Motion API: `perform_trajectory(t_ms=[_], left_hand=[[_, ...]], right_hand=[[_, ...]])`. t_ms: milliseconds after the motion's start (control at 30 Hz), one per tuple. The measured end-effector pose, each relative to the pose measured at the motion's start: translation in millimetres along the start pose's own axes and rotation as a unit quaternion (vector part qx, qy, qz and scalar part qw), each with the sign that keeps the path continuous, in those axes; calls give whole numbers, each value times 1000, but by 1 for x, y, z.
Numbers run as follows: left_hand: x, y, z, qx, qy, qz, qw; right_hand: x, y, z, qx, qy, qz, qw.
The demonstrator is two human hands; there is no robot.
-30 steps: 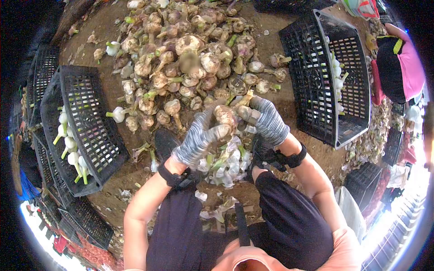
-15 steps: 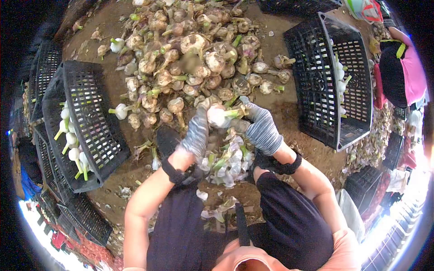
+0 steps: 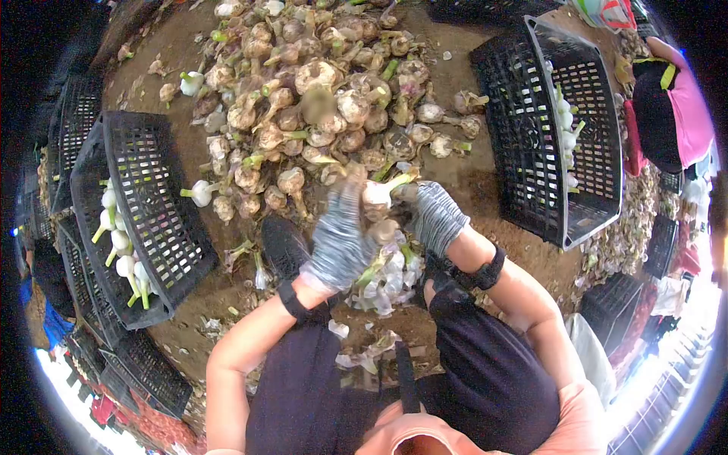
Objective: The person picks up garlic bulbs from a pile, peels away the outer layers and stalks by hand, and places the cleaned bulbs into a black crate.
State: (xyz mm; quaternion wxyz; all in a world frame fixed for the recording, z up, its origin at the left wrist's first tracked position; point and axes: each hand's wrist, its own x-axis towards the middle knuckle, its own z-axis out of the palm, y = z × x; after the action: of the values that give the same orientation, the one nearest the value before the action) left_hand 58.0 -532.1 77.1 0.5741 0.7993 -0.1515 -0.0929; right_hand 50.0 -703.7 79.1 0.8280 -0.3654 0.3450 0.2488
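A garlic bulb (image 3: 376,196) with a pale green stem sits between my gloved hands, its stem pointing up and right. My left hand (image 3: 340,241) is closed on the bulb's left side, with its fingertips smeared by motion. On the other side my right hand (image 3: 437,218) is closed, its fingers at the stem side of the bulb. Just beneath, a second, browner bulb (image 3: 383,231) shows between the hands. White peeled skins (image 3: 388,282) lie in a heap below, between my feet. In front spreads a pile of unpeeled garlic (image 3: 303,98).
A black crate (image 3: 163,205) holding cleaned garlic bulbs stands tilted at left. Another black crate (image 3: 523,129) with white bulbs stands at right. One clean bulb (image 3: 201,192) lies beside the pile. A person in pink (image 3: 691,114) is at far right.
My left hand has turned and shifted slightly, its back now showing more. The bulb has moved a little right, with its stem tilted further upward. The browner bulb below shows more clearly.
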Motion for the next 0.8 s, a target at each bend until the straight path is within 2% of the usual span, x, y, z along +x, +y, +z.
perform_trajectory(t_ms=[33, 67, 100, 133, 167, 200, 233, 267, 300, 333, 367, 400, 433, 467, 500, 533, 567, 600, 633, 667, 700, 733, 767, 800], left_hand=[[0, 9, 2, 119, -25, 56, 991], [-1, 9, 5, 18, -40, -23, 999], [4, 6, 7, 18, -41, -22, 999], [12, 1, 8, 17, -14, -38, 999], [17, -1, 8, 17, 15, -53, 998], [18, 1, 12, -211, 49, -142, 966], [19, -10, 11, -211, 50, -142, 966], [22, -26, 8, -327, 7, -243, 913], [21, -40, 8, -434, -37, -338, 834], [27, -18, 6, -467, -20, -421, 777], [31, 0, -4, -466, -19, -421, 778], [34, 14, -15, -399, -55, -518, 755], [35, 20, -22, -325, -89, -607, 720], [33, 13, -23, -349, -134, -604, 704], [32, 9, -23, -347, -134, -605, 704], [32, 5, -22, -321, -135, -583, 734], [31, 1, -21, -294, -136, -560, 763], [30, -2, -19, -294, -136, -560, 763], [29, -5, -17, -244, -76, -423, 869], [28, -7, -14, -185, -11, -271, 944], [26, -7, -13, -119, 52, -111, 985], [30, 16, -22, 6, 33, -28, 999], [32, 19, -23, 6, 32, -27, 999], [33, 21, -24, -88, -58, -112, 988]], right_hand=[[3, 7, -5, 1, 1, -1, 1000], [9, 17, -14, -261, -32, -149, 953], [18, 29, -25, -499, -63, -282, 817], [23, 36, -14, -309, -46, -245, 918], [17, 37, -13, -309, -46, -245, 918], [7, 38, -13, -297, -23, -231, 926], [-5, 28, -1, -284, -1, -216, 934], [-8, 25, 4, -366, 17, -252, 896], [-6, 27, 2, -367, 15, -250, 896], [-3, 29, -4, -382, 8, -263, 886], [-2, 30, -8, -396, 1, -276, 876], [-20, 11, 7, -406, -8, -228, 885], [-18, 9, 9, -338, -28, -191, 921], [-21, 4, 9, -314, -36, -152, 937], [-26, -3, 11, -291, -44, -111, 949], [-27, -3, 8, -290, -45, -111, 950], [-27, -2, 6, -350, -52, -141, 925], [-26, 0, 3, -408, -60, -170, 895], [-20, 6, -2, -409, -60, -170, 894], [-11, 15, -9, -415, -34, -252, 873], [-5, 21, -15, -417, -8, -332, 846], [-14, 11, -6, -460, 3, -364, 810], [-19, 4, 1, -459, 3, -364, 811], [-22, -2, 6, -472, -18, -372, 799]])
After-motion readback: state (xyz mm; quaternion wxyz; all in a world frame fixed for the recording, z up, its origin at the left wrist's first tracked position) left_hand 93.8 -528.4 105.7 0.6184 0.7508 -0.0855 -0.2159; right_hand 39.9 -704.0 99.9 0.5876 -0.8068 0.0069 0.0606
